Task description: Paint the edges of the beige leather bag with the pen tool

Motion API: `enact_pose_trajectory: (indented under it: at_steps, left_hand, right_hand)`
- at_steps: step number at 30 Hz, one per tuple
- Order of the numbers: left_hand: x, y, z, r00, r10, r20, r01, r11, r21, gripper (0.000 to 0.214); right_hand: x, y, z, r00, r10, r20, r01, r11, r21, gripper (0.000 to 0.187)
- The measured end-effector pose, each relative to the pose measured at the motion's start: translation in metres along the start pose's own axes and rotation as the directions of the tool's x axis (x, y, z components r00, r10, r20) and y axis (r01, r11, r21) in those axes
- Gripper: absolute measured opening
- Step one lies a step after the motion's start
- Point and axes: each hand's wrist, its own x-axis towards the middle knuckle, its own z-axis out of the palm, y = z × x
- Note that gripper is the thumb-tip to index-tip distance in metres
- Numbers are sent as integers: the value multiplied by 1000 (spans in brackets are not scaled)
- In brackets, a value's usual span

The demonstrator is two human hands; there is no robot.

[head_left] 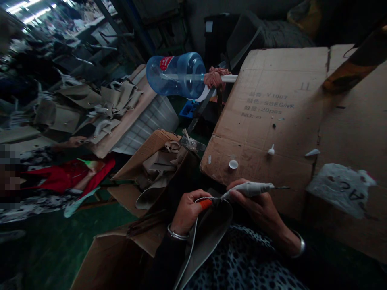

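My left hand is closed on the upper edge of a beige panel with a rounded rim, which hangs down over my lap. Something orange covers the tip of a finger on that hand. A white cord runs from these fingers down along the panel. My right hand grips an awl-like tool with a handle wrapped in white. One thin metal end sticks out to the right; the other end meets the cord and panel edge near my left fingers, too dark to make out exactly.
On the cardboard-covered table lie a small white cup, a white nozzle and a crumpled plastic bag. An open carton holds beige pieces. A blue water bottle lies beyond. At left, a person in red works.
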Motion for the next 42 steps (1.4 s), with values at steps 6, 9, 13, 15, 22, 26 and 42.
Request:
enact_pose_trajectory:
  at_steps: [6, 9, 13, 15, 22, 26, 42]
  left_hand:
    - [-2, -3, -3, 1000, 3, 4, -3, 1000, -4, 26]
    - [-5, -8, -6, 1000, -7, 21, 7, 1000, 1, 20]
    - [-9, -10, -6, 999, -1, 42, 0, 1000, 16, 12]
    - [-10, -9, -6, 999, 9, 46, -10, 1000, 15, 12]
    - [-11, -10, -5, 997, 48, 59, -50, 998, 38, 10]
    - [-12, -9, -4, 992, 77, 98, -83, 995, 63, 11]
    - [-13, -13, 1, 995, 56, 85, -58, 998, 19, 7]
  right_hand:
    - [-1, 1, 0, 1000, 1, 10, -1, 999, -45, 18]
    - [-1, 1, 1, 1000, -4, 19, 5, 999, -45, 18]
    - [-1, 1, 1, 1000, -11, 24, 12, 999, -48, 17]
    - [-2, 2, 2, 1000, -20, 24, 21, 998, -51, 17]
    - [0, 1, 5, 999, -2, 32, 4, 999, -51, 21]
    - [3, -1, 5, 999, -12, 29, 13, 1000, -25, 22]
    - [10, -6, 7, 1000, -10, -14, 11, 997, 81, 26]
